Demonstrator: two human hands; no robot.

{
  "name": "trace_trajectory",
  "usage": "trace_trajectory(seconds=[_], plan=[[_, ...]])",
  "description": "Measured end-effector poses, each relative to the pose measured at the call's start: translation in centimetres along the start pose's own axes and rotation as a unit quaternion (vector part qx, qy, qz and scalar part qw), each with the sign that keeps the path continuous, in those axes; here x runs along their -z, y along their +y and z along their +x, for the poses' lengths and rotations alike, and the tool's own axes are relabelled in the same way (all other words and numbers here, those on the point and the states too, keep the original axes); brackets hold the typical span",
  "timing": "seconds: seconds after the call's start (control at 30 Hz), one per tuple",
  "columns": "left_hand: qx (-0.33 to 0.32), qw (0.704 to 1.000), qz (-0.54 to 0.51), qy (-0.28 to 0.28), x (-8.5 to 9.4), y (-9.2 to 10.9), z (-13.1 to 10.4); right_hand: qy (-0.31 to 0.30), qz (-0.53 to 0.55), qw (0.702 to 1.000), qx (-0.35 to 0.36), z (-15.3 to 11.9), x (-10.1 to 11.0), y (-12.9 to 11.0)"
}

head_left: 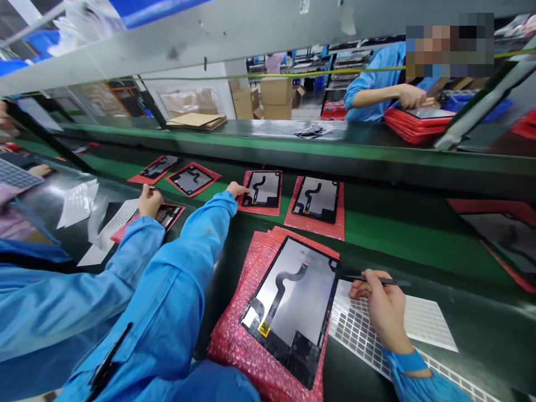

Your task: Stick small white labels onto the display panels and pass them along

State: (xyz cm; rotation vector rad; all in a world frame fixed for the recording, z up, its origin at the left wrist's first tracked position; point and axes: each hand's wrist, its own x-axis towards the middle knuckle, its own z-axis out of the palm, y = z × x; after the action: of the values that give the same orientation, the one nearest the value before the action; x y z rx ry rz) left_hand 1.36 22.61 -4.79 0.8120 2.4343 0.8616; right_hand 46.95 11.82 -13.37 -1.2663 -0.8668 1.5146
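My left hand (237, 190) reaches across to the green belt, its fingers closed at the left edge of a display panel (268, 188) lying on red bubble wrap. Closed around dark tweezers (354, 278) is my right hand (384, 307), beside the right edge of a larger-looking display panel (297, 290). That panel rests on a stack of red bubble-wrap sheets (234, 329) in front of me. It has a black curved ribbon cable and a yellow patch near its lower end. White sticker sheets (360, 329) lie under my right hand.
More panels on red wrap lie along the green belt (377, 223), including one panel (320, 198) right of my left hand. At left, a co-worker's hand (149, 202) is over another panel. Across the belt, a person (377, 78) handles a red stack (414, 124). A beam (251, 39) crosses overhead.
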Motion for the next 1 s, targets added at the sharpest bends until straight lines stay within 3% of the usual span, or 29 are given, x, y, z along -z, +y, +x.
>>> trace_trajectory(seconds=[0.13,0.33,0.5,0.63,0.7,0.77,0.87,1.0], plan=[[0.026,0.998,-0.046,-0.03,-0.1,0.5,-1.2,-0.003,0.005,1.0,0.005,-0.1,-0.1,-0.1],[-0.028,0.985,-0.17,-0.003,0.5,0.7,-2.2,0.002,-0.005,0.999,0.033,-0.4,-0.5,-0.3],[-0.094,0.963,-0.254,0.01,4.2,1.0,-4.5,0.007,0.0,1.0,0.019,-0.4,-0.6,0.0],[-0.116,0.947,-0.293,-0.058,8.3,0.9,-10.1,0.009,0.003,1.0,0.012,-0.4,-0.6,0.1],[-0.11,0.943,-0.294,-0.111,9.1,0.2,-14.0,0.005,0.001,1.0,0.018,-0.4,-0.7,0.0],[-0.089,0.939,-0.287,-0.168,8.8,-1.0,-18.0,0.002,0.0,1.0,0.025,-0.5,-0.8,0.0],[-0.036,0.928,-0.268,-0.254,7.0,-3.8,-23.1,0.009,0.001,1.0,0.027,-0.6,-1.0,0.0],[-0.035,0.92,-0.2,-0.334,4.9,-7.3,-26.2,0.012,0.001,1.0,0.026,-0.7,-1.4,0.1]])
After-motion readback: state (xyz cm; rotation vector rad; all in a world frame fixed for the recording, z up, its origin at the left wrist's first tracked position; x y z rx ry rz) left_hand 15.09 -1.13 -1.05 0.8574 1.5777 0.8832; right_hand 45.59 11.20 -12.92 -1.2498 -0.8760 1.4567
